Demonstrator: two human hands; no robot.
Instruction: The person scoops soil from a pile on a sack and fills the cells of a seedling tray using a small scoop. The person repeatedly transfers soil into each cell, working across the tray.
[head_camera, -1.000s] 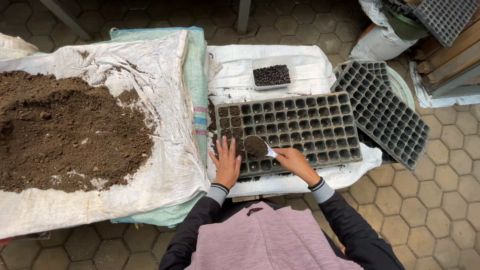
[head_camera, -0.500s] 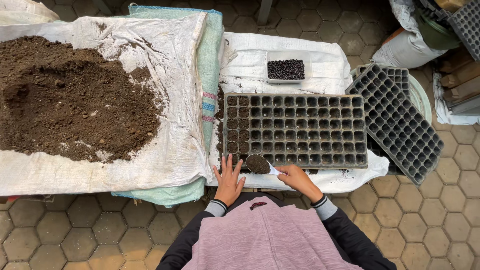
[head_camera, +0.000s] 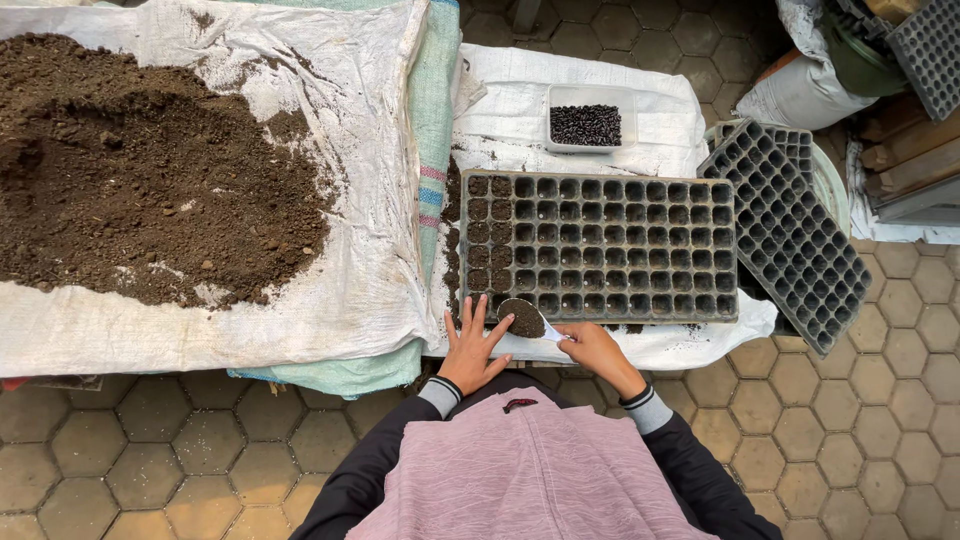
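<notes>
spoon (head_camera: 527, 320): small, white, heaped with dark soil, over tray's near-left corner | seed tray (head_camera: 600, 248): black, many-celled, flat on white sack; leftmost columns soil-filled, other cells empty

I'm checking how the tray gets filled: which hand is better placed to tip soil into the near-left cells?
Probably the right hand: it holds the spoon, heaped with soil, over the seed tray's near-left edge. The left hand lies open and flat beside it, holding nothing.

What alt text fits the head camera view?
A person's right hand holds a spoon of soil over a black seedling tray, left hand resting at its near edge. A soil pile lies left, a seed tub beyond.
</notes>
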